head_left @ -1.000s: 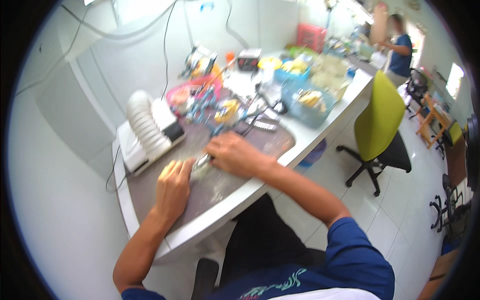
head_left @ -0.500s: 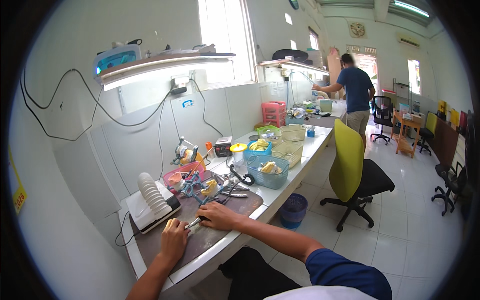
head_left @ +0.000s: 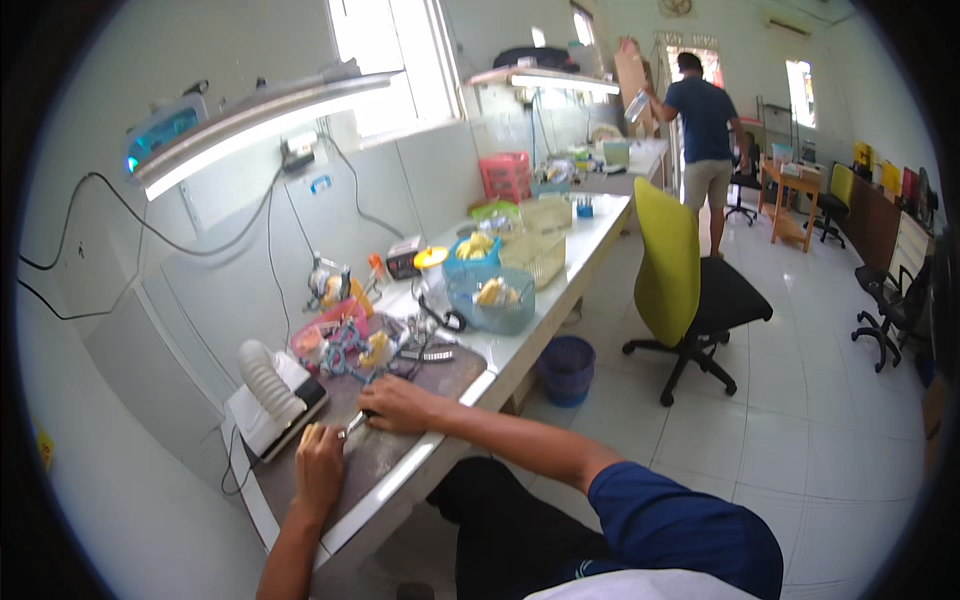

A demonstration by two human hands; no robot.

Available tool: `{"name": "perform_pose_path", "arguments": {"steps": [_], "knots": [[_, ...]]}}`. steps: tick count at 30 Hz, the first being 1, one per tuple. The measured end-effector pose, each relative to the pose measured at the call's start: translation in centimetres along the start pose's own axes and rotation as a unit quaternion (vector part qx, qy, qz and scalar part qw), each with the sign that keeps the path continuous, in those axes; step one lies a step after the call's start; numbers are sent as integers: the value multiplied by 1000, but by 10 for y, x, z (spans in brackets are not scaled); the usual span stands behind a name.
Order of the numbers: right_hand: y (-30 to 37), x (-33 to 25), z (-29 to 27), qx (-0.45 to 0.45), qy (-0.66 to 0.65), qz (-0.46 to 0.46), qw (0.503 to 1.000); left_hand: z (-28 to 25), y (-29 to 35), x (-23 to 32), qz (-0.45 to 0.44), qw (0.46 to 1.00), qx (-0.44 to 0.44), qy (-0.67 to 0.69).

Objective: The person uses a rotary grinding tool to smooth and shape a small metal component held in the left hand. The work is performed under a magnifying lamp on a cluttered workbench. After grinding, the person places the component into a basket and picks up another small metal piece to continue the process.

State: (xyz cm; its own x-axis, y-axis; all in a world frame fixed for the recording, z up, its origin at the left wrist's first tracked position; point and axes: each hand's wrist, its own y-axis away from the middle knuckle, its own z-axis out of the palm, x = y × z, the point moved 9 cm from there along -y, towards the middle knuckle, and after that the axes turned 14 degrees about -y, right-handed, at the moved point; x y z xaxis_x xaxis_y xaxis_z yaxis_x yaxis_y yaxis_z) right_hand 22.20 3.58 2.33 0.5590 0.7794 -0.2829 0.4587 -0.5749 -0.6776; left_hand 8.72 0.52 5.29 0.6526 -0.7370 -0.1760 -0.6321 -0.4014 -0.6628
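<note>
My right hand (head_left: pixel 395 404) is wrapped round a slim silver rotary handpiece (head_left: pixel 353 425), its tip pointing at my left hand. My left hand (head_left: pixel 318 463) is closed just beside that tip; whatever its fingers pinch is too small and blurred to name. Both hands rest low over a brown work mat (head_left: pixel 455 378) on the white bench. Beyond them lie blue-grey dental articulators (head_left: pixel 343 347) and a yellow dental cast (head_left: pixel 377 350). A white box with a ribbed hose (head_left: pixel 268 385) stands close to my left hand.
Farther along the bench are a blue basket (head_left: pixel 490 303), a cup with a yellow lid (head_left: pixel 431 262), a dark control box (head_left: pixel 405 258) and a pink tub (head_left: pixel 340 318). A green chair (head_left: pixel 668 265) and a purple bin (head_left: pixel 566 372) stand right. Another person (head_left: pixel 704 125) stands far back.
The whole view has shifted, so the bench appears lower and farther left. My hands keep their hold close together. The other person has raised a clear object in one hand.
</note>
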Motion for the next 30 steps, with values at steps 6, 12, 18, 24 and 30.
{"name": "perform_pose_path", "arguments": {"steps": [6, 12, 18, 24, 30], "knots": [[2, 9, -19, 20, -15, 31, 999, 11, -13, -2, -23, 999, -31, 13], [41, -35, -98, 225, -67, -21, 972, 18, -4, -18, -47, 997, -48, 37], [119, 22, -258, 330, 115, 165, 922, -5, -44, 44, 62, 993, 8, 104], [123, 103, -291, 86, 117, 306, 941, 30, -169, 135, 149, 973, 68, 162], [101, 111, -283, -34, 94, 307, 947, 101, -248, 164, 55, 976, 32, 210]]}}
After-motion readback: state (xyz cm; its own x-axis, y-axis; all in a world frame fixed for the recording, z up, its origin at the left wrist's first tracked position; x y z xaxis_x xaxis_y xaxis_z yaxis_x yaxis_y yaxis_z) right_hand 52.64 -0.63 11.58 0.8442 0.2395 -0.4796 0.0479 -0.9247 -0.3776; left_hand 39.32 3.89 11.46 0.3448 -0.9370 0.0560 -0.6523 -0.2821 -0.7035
